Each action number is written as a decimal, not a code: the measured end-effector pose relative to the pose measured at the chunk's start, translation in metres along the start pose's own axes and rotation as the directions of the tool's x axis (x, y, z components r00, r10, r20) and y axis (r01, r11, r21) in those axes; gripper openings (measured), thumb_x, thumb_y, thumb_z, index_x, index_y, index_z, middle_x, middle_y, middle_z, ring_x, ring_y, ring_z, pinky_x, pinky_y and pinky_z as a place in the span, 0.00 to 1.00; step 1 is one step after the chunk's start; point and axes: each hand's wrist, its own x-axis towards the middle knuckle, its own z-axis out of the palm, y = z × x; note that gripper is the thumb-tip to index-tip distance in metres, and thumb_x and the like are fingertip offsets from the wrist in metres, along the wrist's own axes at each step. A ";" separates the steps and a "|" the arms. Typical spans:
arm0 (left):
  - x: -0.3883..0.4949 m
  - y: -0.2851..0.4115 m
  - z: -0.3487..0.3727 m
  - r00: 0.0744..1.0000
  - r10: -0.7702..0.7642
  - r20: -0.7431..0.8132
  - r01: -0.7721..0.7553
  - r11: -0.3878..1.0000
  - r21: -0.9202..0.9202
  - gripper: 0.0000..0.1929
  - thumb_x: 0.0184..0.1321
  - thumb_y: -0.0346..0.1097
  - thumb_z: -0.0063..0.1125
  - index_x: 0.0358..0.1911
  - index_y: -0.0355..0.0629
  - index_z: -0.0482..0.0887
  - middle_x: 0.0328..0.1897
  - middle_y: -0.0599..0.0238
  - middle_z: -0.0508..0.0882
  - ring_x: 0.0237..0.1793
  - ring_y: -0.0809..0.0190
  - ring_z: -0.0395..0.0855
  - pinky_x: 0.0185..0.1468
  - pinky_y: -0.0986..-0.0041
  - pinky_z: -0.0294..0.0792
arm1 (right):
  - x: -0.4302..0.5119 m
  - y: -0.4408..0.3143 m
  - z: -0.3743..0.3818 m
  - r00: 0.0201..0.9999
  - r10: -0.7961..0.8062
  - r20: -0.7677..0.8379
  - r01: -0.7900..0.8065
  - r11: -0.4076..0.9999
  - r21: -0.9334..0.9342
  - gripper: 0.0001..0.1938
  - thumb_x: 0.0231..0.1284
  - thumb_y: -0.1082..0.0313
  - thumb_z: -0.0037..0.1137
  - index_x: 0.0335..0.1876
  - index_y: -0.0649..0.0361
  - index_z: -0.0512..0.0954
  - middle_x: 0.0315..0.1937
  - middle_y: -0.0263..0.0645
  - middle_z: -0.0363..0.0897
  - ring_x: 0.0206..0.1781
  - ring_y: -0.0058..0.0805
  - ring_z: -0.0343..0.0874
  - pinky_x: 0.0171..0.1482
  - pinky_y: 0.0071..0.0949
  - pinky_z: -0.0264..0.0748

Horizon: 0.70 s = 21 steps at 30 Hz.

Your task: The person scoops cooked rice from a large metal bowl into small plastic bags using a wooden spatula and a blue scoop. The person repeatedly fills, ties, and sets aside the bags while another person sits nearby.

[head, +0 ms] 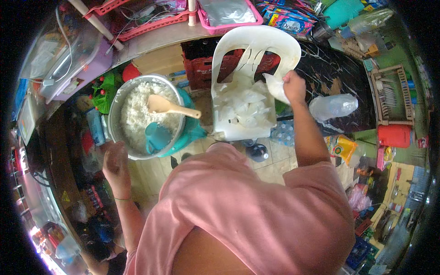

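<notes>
My right hand [295,87] grips a small plastic bag with white filling [276,87] by its upper end, beside the backrest of a white plastic chair [256,36]. A heap of similar filled bags [245,103] lies on the chair's seat. To the left stands a large metal pot [111,118] of cooked white rice [134,103]. A wooden rice paddle [172,108] rests on the rice, its handle over the right rim. A teal plastic mug [158,137] lies tipped in the rice. My left hand [117,165] is blurred, close to the pot's lower left rim; its fingers are unclear.
Under the pot shows something teal [187,134]. A red crate [199,68] stands behind the chair. On the black marbled surface [357,82] at right lies a clear plastic bundle [333,106]. A dish rack [392,96] stands farther right. Bottles [283,132] sit below the chair.
</notes>
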 end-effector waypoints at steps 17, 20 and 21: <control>-0.026 0.075 0.104 0.986 -0.128 -0.111 0.168 0.825 0.540 0.08 0.55 0.26 0.57 0.39 0.38 0.83 0.45 0.56 0.83 0.48 0.55 0.80 0.53 0.68 0.70 | 0.009 -0.036 0.233 0.927 -0.136 0.350 -0.008 0.925 0.381 0.05 0.50 0.68 0.60 0.29 0.59 0.79 0.28 0.44 0.82 0.32 0.40 0.81 0.38 0.35 0.76; -0.041 0.080 0.108 0.968 -0.193 -0.158 0.248 0.802 0.543 0.07 0.55 0.27 0.59 0.37 0.38 0.83 0.43 0.54 0.83 0.46 0.54 0.81 0.51 0.67 0.71 | 0.010 -0.036 0.275 0.914 -0.012 0.406 -0.142 0.928 0.346 0.06 0.50 0.67 0.60 0.27 0.60 0.78 0.25 0.43 0.81 0.28 0.37 0.81 0.34 0.35 0.77; -0.044 0.082 0.108 0.968 -0.190 -0.164 0.250 0.789 0.561 0.07 0.55 0.27 0.59 0.37 0.38 0.83 0.43 0.54 0.83 0.45 0.54 0.81 0.50 0.67 0.71 | 0.010 -0.035 0.288 0.902 0.045 0.430 -0.200 0.925 0.322 0.06 0.51 0.67 0.60 0.27 0.61 0.78 0.23 0.43 0.81 0.26 0.36 0.81 0.32 0.35 0.77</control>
